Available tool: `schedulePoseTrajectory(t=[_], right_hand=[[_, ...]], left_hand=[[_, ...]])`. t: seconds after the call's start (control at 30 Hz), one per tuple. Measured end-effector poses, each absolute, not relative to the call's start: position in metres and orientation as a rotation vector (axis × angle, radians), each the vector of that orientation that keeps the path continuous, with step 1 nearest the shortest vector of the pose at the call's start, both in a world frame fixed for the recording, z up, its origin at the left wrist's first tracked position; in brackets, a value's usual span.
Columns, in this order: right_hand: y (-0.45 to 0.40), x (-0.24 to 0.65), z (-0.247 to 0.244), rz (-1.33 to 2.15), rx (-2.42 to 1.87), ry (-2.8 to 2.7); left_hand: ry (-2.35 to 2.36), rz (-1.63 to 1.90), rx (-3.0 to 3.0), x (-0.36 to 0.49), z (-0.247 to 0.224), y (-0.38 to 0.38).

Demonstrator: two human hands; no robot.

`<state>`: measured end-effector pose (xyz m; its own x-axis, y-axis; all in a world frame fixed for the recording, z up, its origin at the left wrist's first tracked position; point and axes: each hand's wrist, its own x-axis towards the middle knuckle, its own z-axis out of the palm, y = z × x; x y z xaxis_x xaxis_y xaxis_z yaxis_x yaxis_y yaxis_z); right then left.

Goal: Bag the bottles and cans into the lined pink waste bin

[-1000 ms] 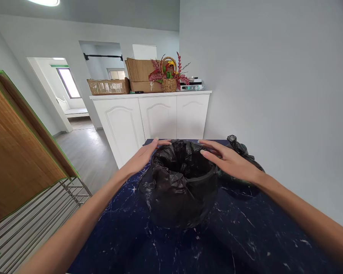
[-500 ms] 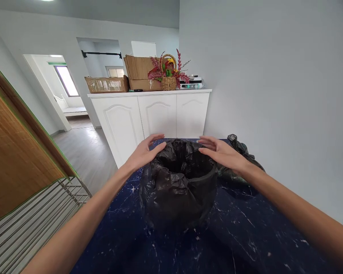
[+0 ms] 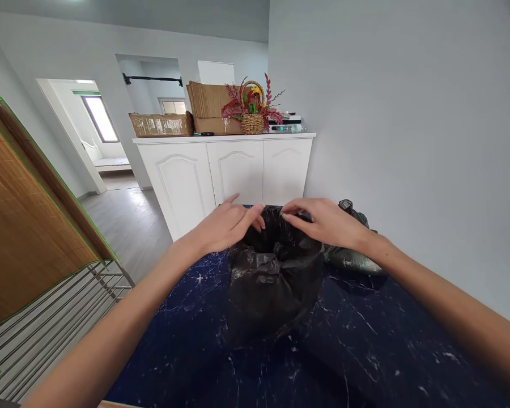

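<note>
A black plastic garbage bag (image 3: pixel 272 294) stands on the dark blue marbled tabletop, its crumpled mouth facing up and partly agape. My left hand (image 3: pixel 229 224) is at the far left of the rim, thumb and curled fingers closed on the plastic while one finger sticks out. At the far right of the rim, my right hand (image 3: pixel 323 218) pinches the plastic between thumb and fingertips. What the bag holds is too dark to make out. Behind my right wrist lies a second, knotted dark plastic bag (image 3: pixel 352 259), partly hidden.
The blue marbled tabletop (image 3: pixel 187 340) meets a grey wall on the right. Beyond it stands a white cabinet (image 3: pixel 238 175) bearing cardboard boxes (image 3: pixel 161 125) and a flower basket (image 3: pixel 252 123). To the left are a metal rack (image 3: pixel 68 317) and a brown woven mat (image 3: pixel 29 226).
Both hands have moved inward, closer together over the bag's mouth, and their fingers have closed. The bag's left side has drawn in and its opening is narrower.
</note>
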<state>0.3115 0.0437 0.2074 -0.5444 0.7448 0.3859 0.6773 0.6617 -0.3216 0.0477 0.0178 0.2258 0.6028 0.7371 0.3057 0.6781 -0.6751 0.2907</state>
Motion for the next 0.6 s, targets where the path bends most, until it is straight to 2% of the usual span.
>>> schedulePoseTrajectory(t=[0.1, 0.23, 0.3, 0.47, 0.6], right_hand=[[0.056, 0.327, 0.197, 0.247, -1.368, -2.169], [0.062, 0.341, 0.187, 0.857, -1.523, -2.038], [0.055, 0.344, 0.185, 0.988, -1.477, -2.014], [0.021, 0.360, 0.186, 1.172, -1.421, -1.848], [-0.012, 0.398, 0.183, 1.065, -1.500, -1.735]], left_hand=[[1.317, 0.959, 2.608, 0.038, 0.225, 0.005], [1.458, 1.393, 2.200, 0.018, 0.203, 0.000], [1.464, 1.516, 1.954, 0.004, 0.185, 0.003], [1.550, 1.392, 1.694, -0.032, 0.133, 0.007], [1.626, 1.250, 1.665, -0.051, 0.097, -0.004]])
